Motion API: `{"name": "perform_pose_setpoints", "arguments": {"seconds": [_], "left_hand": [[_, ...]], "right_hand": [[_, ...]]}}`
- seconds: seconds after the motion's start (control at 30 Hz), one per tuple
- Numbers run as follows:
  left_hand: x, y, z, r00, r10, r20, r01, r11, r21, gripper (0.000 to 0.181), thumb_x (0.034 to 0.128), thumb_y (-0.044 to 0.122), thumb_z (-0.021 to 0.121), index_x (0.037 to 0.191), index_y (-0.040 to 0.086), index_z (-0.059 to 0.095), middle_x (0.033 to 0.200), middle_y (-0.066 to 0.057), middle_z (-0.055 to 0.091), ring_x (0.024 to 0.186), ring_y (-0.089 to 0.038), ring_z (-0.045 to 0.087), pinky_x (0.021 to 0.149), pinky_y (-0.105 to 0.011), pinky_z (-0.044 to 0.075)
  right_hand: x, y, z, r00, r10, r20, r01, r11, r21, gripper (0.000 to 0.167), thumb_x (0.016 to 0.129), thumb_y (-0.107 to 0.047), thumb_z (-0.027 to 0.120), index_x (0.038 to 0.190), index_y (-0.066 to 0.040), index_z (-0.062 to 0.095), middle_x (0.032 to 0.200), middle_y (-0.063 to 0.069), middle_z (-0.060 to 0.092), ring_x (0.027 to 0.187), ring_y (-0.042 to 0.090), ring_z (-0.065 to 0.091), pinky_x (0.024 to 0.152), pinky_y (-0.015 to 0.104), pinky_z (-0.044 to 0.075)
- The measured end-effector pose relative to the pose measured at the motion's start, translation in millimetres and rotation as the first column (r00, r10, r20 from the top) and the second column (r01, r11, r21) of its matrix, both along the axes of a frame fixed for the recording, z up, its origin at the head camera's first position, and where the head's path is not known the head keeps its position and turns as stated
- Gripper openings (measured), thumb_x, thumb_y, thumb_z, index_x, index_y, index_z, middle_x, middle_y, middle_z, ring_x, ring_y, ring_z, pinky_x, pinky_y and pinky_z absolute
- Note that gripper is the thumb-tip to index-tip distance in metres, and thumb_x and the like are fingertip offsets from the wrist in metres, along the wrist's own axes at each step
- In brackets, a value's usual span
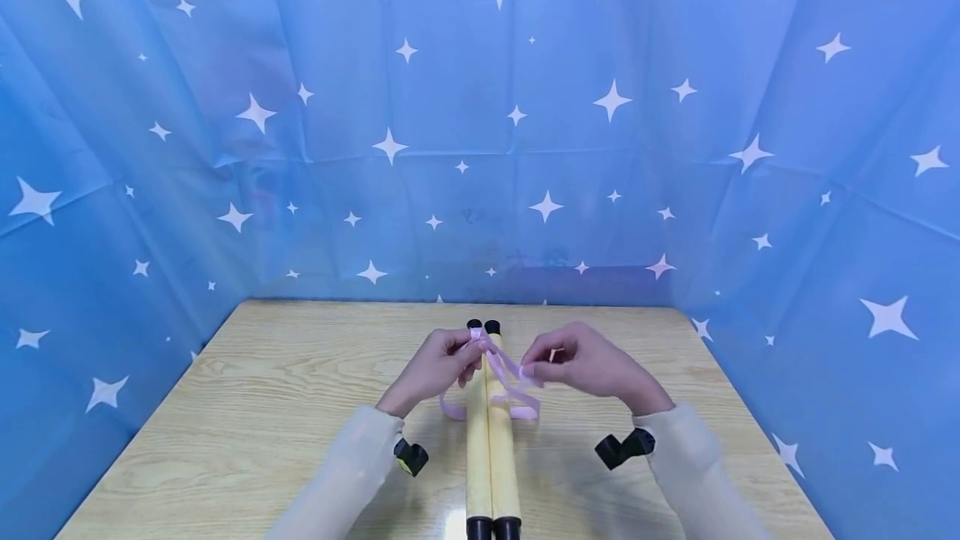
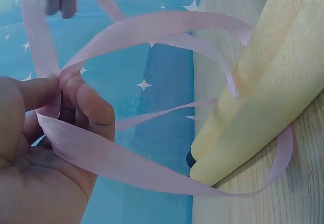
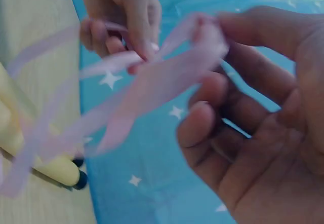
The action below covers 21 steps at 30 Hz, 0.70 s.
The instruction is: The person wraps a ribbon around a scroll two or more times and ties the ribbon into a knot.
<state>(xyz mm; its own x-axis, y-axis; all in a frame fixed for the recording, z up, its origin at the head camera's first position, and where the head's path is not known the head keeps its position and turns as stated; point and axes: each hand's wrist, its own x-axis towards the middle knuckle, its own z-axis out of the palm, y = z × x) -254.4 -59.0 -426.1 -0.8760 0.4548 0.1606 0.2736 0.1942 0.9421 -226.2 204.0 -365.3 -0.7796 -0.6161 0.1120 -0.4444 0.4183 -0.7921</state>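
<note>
Two pale yellow rolls with black ends point(image 1: 491, 457) point(image 2: 263, 97) lie side by side on the table, pointing away from the body. Pink ribbon point(image 1: 525, 412) point(image 2: 121, 165) point(image 3: 162, 82) loops loosely around them and rises above their far part. My left hand point(image 1: 446, 363) point(image 2: 50, 148) point(image 3: 124, 11) pinches the ribbon between thumb and forefinger, over the rolls' left side. To the right of the rolls, my right hand point(image 1: 588, 363) point(image 3: 263, 97) pinches another stretch of the ribbon between thumb and forefinger, its other fingers curled.
The light wooden table point(image 1: 300, 407) has its far edge just beyond the rolls. A blue curtain with white stars point(image 1: 465, 148) hangs behind it and at both sides. Each wrist carries a small black camera point(image 1: 411, 457).
</note>
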Motion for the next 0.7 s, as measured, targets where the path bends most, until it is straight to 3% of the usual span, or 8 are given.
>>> {"name": "perform_pose_setpoints", "arguments": {"seconds": [0.1, 0.17, 0.27, 0.37, 0.47, 0.57, 0.7], "left_hand": [[1.1, 0.4, 0.3, 1.0, -0.005, 0.005, 0.005, 1.0, 0.0, 0.03, 0.1073, 0.023, 0.056, 0.099, -0.001, 0.07, 0.075, -0.007, 0.061, 0.061, -0.011, 0.054, 0.056, -0.022, 0.049], [1.7, 1.2, 0.4, 1.0, -0.014, 0.007, 0.014, 1.0, 0.003, 0.031, 0.1071, 0.022, 0.056, 0.096, -0.004, 0.068, 0.076, -0.009, 0.061, 0.062, -0.012, 0.055, 0.057, -0.022, 0.049], [2.2, 1.8, 0.0, 0.999, -0.033, 0.002, 0.033, 0.999, 0.002, 0.031, 0.1071, 0.021, 0.056, 0.092, -0.004, 0.066, 0.076, -0.009, 0.061, 0.062, -0.012, 0.055, 0.058, -0.022, 0.049], [3.0, 0.9, 0.2, 0.999, -0.048, 0.0, 0.048, 0.999, 0.001, 0.03, 0.1069, 0.021, 0.056, 0.091, -0.002, 0.067, 0.075, -0.007, 0.061, 0.063, -0.013, 0.056, 0.058, -0.022, 0.049], [4.4, -1.1, 0.7, 0.998, -0.062, 0.006, 0.062, 0.998, 0.008, 0.027, 0.1066, 0.018, 0.057, 0.092, -0.002, 0.067, 0.076, -0.006, 0.061, 0.064, -0.013, 0.056, 0.058, -0.022, 0.049], [5.3, -3.1, 0.1, 0.997, -0.077, 0.018, 0.076, 0.997, 0.013, 0.024, 0.106, 0.016, 0.057, 0.094, -0.002, 0.068, 0.078, -0.01, 0.062, 0.065, -0.015, 0.056, 0.06, -0.023, 0.049], [5.2, -5.6, -2.2, 0.996, -0.084, 0.022, 0.084, 0.996, 0.01, 0.025, 0.1062, 0.016, 0.057, 0.094, -0.002, 0.068, 0.081, -0.017, 0.063, 0.066, -0.016, 0.057, 0.061, -0.024, 0.05]], "right_hand": [[2.0, -11.3, -12.6, 0.994, 0.1, 0.051, -0.101, 0.995, 0.021, 0.006, 0.094, -0.02, 0.076, 0.095, -0.015, 0.078, 0.08, 0.001, 0.072, 0.06, 0.002, 0.048, 0.054, 0.019, 0.041], [2.8, -19.4, -23.2, 0.991, 0.091, 0.101, -0.093, 0.995, 0.019, 0.011, 0.093, -0.02, 0.077, 0.095, -0.011, 0.074, 0.074, -0.001, 0.069, 0.058, 0.002, 0.046, 0.053, 0.019, 0.038], [2.8, -29.7, -38.1, 0.983, -0.022, 0.183, 0.025, 1.0, -0.009, 0.026, 0.09, -0.02, 0.08, 0.102, -0.005, 0.062, 0.069, -0.002, 0.067, 0.057, 0.004, 0.051, 0.053, 0.021, 0.042], [1.4, -37.2, -49.5, 0.963, -0.146, 0.227, 0.161, 0.986, -0.052, 0.04, 0.089, -0.019, 0.08, 0.116, -0.004, 0.053, 0.068, 0.002, 0.07, 0.056, 0.01, 0.058, 0.052, 0.026, 0.047], [-1.7, -42.5, -57.3, 0.967, -0.198, 0.159, 0.205, 0.978, -0.027, 0.033, 0.091, -0.02, 0.078, 0.116, -0.006, 0.06, 0.068, 0.003, 0.071, 0.055, 0.013, 0.063, 0.052, 0.029, 0.051], [-4.5, -46.1, -61.9, 0.974, -0.221, 0.046, 0.22, 0.975, 0.028, 0.01, 0.093, -0.02, 0.076, 0.097, -0.013, 0.071, 0.068, -0.001, 0.069, 0.056, 0.011, 0.062, 0.053, 0.027, 0.051], [-6.6, -48.8, -65.1, 0.958, -0.278, -0.071, 0.283, 0.957, 0.058, 0.013, 0.09, -0.023, 0.077, 0.079, -0.021, 0.07, 0.075, -0.008, 0.066, 0.068, 0.01, 0.059, 0.063, 0.024, 0.05]]}}
